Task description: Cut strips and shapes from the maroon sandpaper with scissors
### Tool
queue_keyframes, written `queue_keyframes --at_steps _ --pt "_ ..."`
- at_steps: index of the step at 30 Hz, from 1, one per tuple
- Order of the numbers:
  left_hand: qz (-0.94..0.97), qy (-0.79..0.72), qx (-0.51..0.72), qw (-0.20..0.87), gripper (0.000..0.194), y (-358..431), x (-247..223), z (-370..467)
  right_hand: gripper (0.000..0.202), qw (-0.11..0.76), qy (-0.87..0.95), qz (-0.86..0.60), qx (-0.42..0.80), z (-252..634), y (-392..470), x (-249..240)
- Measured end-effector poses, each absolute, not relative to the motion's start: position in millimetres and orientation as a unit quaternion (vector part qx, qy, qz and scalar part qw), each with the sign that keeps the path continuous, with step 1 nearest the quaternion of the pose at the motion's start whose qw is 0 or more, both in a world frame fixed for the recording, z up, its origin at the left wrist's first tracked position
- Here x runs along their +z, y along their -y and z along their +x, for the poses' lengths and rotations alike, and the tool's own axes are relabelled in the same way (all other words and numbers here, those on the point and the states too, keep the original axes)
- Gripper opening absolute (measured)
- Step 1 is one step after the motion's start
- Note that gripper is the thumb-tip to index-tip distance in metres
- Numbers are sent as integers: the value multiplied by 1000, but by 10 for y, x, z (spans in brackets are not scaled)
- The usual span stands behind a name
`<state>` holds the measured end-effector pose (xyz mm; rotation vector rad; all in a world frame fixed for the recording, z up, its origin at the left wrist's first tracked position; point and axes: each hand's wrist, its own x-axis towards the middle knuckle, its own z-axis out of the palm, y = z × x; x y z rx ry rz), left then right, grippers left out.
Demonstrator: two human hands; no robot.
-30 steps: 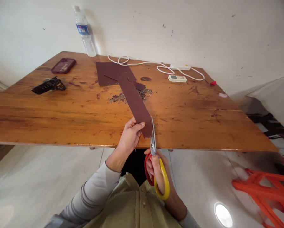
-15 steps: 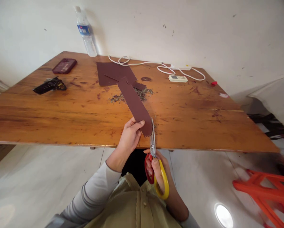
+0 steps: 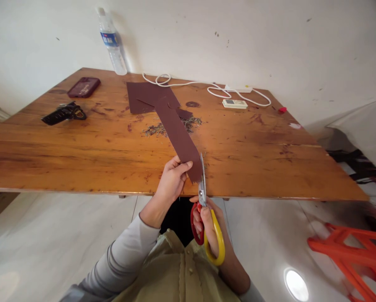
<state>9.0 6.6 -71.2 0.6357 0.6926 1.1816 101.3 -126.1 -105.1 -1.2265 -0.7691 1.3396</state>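
Paper strip, one in hand, slants over the counter, its long axis running from far left to near right, toothed end toward the person. The left hand pinches it near that end between thumb and fingers. Fingers of the right hand wrap the handles of one pair of scissors, blades pointing away along the strip's right edge. Farther back: one bottle, one phone, one remote.
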Motion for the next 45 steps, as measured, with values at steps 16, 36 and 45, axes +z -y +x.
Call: queue_keyframes --at_steps 16,36,45 --pt "277 -314 538 732 22 -76 -715 82 73 583 240 -522 574 912 1168 -1226" --pt "255 -302 541 743 23 -133 -746 70 65 566 330 -517 551 1022 1223 -1254" --pt "291 -313 530 732 21 -108 -745 55 62 549 316 -537 557 1070 1248 -1108"
